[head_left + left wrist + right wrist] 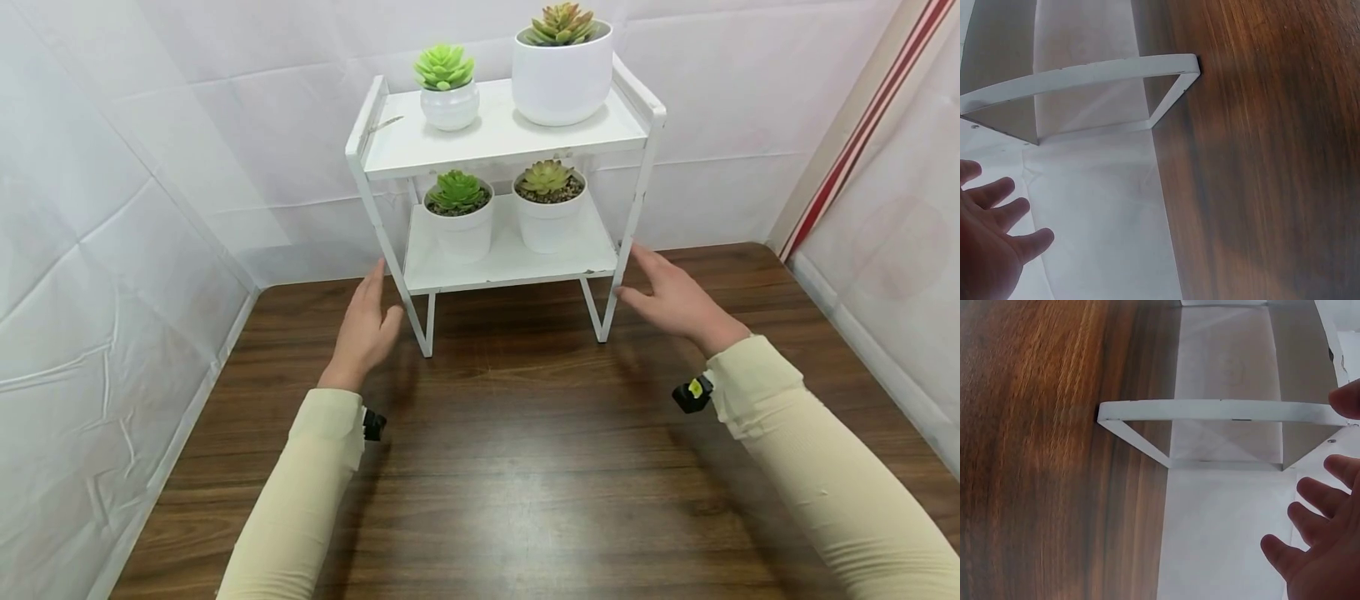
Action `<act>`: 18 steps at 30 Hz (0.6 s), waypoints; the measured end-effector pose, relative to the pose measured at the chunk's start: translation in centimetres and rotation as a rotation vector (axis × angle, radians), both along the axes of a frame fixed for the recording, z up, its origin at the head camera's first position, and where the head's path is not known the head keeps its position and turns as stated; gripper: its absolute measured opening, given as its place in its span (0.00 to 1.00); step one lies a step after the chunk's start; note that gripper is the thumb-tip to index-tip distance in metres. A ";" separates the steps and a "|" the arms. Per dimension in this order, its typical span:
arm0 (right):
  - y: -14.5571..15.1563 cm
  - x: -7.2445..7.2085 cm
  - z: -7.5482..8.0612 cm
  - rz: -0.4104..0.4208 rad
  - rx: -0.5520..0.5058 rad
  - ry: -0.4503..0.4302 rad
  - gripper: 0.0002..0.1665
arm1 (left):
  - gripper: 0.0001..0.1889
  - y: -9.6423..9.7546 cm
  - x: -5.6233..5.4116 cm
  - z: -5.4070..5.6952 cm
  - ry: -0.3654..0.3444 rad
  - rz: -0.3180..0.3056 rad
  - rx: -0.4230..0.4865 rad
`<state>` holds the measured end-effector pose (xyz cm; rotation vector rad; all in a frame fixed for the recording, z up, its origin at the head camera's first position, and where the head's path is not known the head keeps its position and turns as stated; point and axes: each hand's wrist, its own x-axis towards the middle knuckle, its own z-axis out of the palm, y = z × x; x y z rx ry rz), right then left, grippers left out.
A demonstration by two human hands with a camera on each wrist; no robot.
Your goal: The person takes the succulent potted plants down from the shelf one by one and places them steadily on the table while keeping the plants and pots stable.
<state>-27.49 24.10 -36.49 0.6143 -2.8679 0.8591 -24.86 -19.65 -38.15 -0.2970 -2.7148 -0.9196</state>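
Observation:
A white two-tier shelf (480, 279) stands upright on the brown wooden table. My left hand (365, 327) is beside its left legs, fingers extended and nothing held; the left wrist view shows the fingers (1034, 245) spread apart from the frame. On the other side, my right hand (678, 302) has its thumb at the right front leg. In the right wrist view, the thumb (1346, 400) overlaps the frame edge, so contact is hard to tell, while the other fingers (1282, 556) are spread and hold nothing.
The top tier carries a small potted succulent (450, 104) and a larger white pot (562, 83). Below sit two more potted succulents, one left (465, 229) and one right (549, 221). White sheeting (285, 167) hangs behind and beside the table (510, 467).

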 end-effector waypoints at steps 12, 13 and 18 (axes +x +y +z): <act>-0.5 0.3 -0.2 -0.023 -0.012 -0.034 0.48 | 0.38 0.9 0.0 0.6 -0.078 -0.026 0.078; -0.6 0.3 -0.1 -0.032 -0.016 -0.046 0.48 | 0.38 1.0 0.0 0.6 -0.083 -0.029 0.094; -0.8 0.8 0.0 -0.069 -0.059 -0.109 0.48 | 0.38 1.7 -0.1 0.7 -0.111 -0.035 0.151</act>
